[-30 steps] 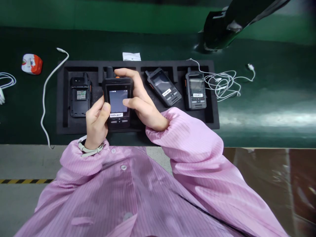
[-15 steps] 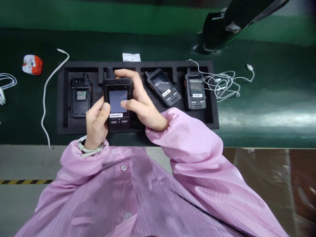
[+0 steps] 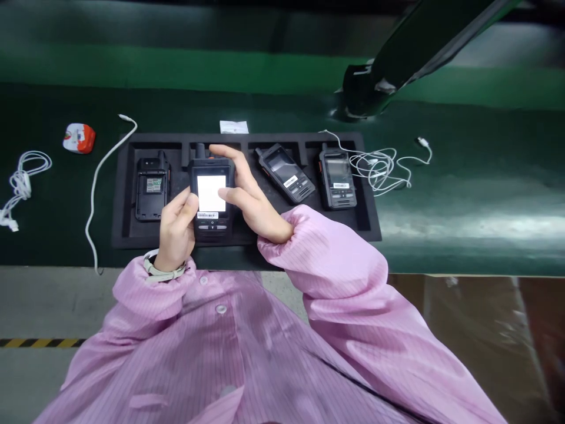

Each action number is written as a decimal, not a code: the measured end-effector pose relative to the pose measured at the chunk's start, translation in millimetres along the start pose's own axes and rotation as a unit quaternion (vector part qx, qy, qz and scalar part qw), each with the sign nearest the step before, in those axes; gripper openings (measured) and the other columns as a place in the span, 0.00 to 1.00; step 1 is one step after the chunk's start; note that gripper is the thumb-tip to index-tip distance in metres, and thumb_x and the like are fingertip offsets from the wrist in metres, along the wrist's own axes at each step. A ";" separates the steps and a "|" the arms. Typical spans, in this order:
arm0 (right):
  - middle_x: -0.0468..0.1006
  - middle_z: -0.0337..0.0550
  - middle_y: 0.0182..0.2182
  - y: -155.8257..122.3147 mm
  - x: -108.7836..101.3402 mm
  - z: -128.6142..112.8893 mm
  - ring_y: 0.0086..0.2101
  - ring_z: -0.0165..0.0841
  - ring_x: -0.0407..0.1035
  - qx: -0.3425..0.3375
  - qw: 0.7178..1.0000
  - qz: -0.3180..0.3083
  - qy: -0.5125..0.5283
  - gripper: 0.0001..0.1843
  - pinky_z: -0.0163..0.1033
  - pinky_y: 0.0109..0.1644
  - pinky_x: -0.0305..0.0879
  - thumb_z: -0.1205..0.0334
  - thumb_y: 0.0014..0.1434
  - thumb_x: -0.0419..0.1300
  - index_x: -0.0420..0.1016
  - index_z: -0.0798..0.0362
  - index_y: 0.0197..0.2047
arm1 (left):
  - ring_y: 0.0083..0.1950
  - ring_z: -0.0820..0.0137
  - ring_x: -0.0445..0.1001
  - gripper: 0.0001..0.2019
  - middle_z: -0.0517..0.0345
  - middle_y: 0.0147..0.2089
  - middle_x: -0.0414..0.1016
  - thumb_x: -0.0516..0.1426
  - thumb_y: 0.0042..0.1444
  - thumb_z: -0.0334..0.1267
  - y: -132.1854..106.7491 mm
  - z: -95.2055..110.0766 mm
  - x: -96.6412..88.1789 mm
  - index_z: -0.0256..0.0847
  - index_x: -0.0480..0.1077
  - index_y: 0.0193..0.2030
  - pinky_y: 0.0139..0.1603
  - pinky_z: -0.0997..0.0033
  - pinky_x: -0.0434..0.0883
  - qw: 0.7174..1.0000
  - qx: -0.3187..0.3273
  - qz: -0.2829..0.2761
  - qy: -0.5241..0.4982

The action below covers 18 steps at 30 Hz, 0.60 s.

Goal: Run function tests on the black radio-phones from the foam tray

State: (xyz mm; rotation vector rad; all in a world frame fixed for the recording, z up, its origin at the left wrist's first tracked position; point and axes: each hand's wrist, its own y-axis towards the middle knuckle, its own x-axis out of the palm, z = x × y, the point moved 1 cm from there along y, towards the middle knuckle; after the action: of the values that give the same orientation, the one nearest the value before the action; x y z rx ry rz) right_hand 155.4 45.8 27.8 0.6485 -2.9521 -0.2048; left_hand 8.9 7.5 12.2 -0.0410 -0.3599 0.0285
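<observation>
Both hands hold a black handheld radio [image 3: 210, 197] upright above a black foam tray [image 3: 123, 229]; its screen glows white. My left hand [image 3: 175, 231] grips the radio's lower left side, thumb on the edge. My right hand [image 3: 245, 197] wraps its right side, fingers curled over the top and the thumb resting on the screen. Three more radios lie in the tray's slots: one face down with its back open [image 3: 151, 188] at the left, one tilted [image 3: 285, 174] and one upright [image 3: 336, 178] at the right.
A white cable [image 3: 95, 194] runs along the tray's left side, and a tangled white cable [image 3: 378, 166] lies at its right. A coiled cable [image 3: 20, 182] and an orange-white object [image 3: 78, 138] sit at the far left. A paper slip [image 3: 233, 126] lies behind the tray. A dark arm [image 3: 397, 59] stands behind.
The radio's screen has turned from grey to bright white. My head has tilted up and back, so everything sits lower and smaller in view. My hands keep their grip.
</observation>
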 end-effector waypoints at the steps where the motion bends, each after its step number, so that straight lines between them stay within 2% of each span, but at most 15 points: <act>1: 0.61 0.47 0.67 0.1 0.2 0.1 0.65 0.42 0.61 -0.001 1.000 0.001 0.003 0.35 0.52 0.74 0.58 0.53 0.57 0.57 0.50 0.48 0.66 | 0.54 0.56 0.82 0.14 0.51 0.42 0.84 0.64 0.60 0.50 0.1 0.2 0.2 0.40 0.81 0.42 0.52 0.60 0.81 1.000 0.002 0.000 -0.003; 6: 0.61 0.49 0.66 0.1 1.2 -1.3 0.63 0.41 0.62 0.000 1.000 0.000 0.017 0.35 0.50 0.73 0.59 0.51 0.58 0.58 0.50 0.50 0.65 | 0.51 0.58 0.83 0.14 0.52 0.40 0.84 0.65 0.60 0.50 1.1 -0.3 0.1 0.40 0.81 0.39 0.51 0.62 0.81 1.000 0.015 0.004 -0.006; 12: 0.58 0.48 0.69 -0.1 1.2 -2.3 0.66 0.41 0.59 0.004 1.000 -0.002 0.014 0.37 0.51 0.74 0.57 0.52 0.56 0.59 0.50 0.48 0.65 | 0.53 0.57 0.82 0.15 0.51 0.41 0.84 0.65 0.59 0.51 1.8 -2.8 -1.6 0.40 0.81 0.41 0.52 0.61 0.81 1.000 0.016 0.011 0.007; 18: 0.56 0.48 0.70 0.5 1.2 -1.6 0.66 0.42 0.59 0.013 1.000 -0.005 0.011 0.39 0.49 0.72 0.61 0.54 0.54 0.59 0.49 0.48 0.66 | 0.53 0.56 0.82 0.16 0.51 0.41 0.84 0.65 0.59 0.52 2.1 -1.6 -0.5 0.40 0.81 0.40 0.53 0.59 0.81 1.000 0.021 0.004 0.014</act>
State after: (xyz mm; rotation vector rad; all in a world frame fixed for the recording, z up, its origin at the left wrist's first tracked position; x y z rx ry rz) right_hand 154.3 45.6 29.6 0.6637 -2.9349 -0.1599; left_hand 9.0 9.5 10.4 -0.0015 -0.3301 0.0439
